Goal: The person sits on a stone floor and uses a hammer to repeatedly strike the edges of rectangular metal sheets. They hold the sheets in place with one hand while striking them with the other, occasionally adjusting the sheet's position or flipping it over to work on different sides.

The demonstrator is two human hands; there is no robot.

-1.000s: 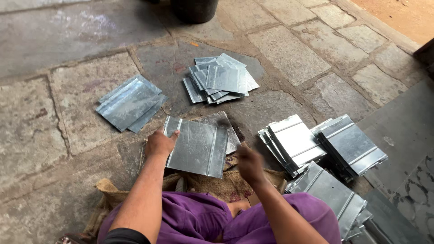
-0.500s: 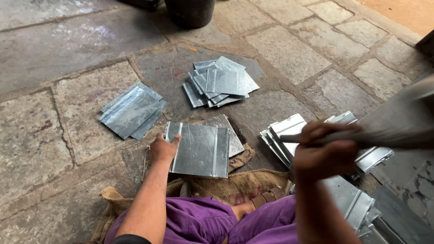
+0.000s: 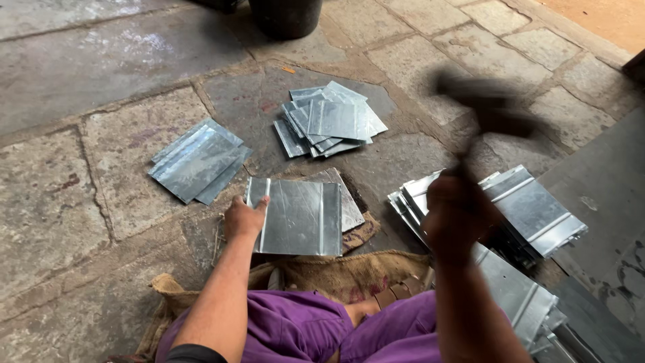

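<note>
A rectangular sheet of shiny metal with folded edges (image 3: 299, 216) lies flat on the stone floor in front of my knees. My left hand (image 3: 243, 218) presses on its left edge and holds it down. My right hand (image 3: 457, 214) is raised to the right and grips the handle of a dark hammer (image 3: 494, 109), which is blurred with motion and points up and away over the floor.
Stacks of similar metal sheets lie around: one at the left (image 3: 197, 160), one at the far middle (image 3: 330, 120), two at the right (image 3: 531, 205) and lower right (image 3: 521, 299). A dark bucket (image 3: 285, 15) stands at the top. Burlap sacking (image 3: 336, 272) lies under my purple-clad legs.
My right hand has lifted from beside the sheet up to the right, and the hammer has swung from sideways to raised. My left hand stays on the sheet.
</note>
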